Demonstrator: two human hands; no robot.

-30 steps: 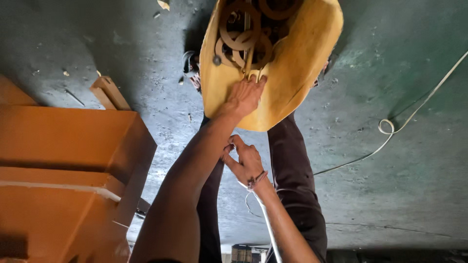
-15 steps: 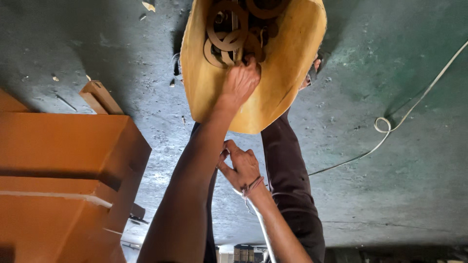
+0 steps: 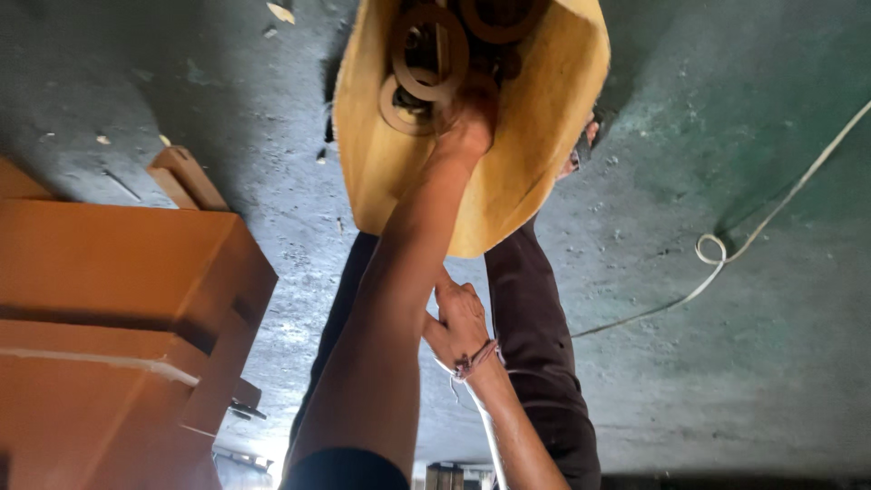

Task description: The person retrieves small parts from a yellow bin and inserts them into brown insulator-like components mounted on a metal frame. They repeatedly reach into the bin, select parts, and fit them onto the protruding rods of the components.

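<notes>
A yellow sack lies open on the grey floor beyond my legs, with several brown rings inside it. My left hand reaches into the sack's mouth and touches the rings. Its fingertips are hidden among them. My right hand, with a braided band on its wrist, hovers lower, over my dark trouser leg. Its fingers are curled, and a thin white string runs down from it.
Orange wooden boxes stand close at the left, with a small wooden block beside them. A white cord with a loop trails across the green-grey floor on the right. Small scraps lie at the top left.
My left hand has slid from the sack's outer face up into its mouth, onto the rings. The view has moved closer to the sack. My right hand has stayed almost still.
</notes>
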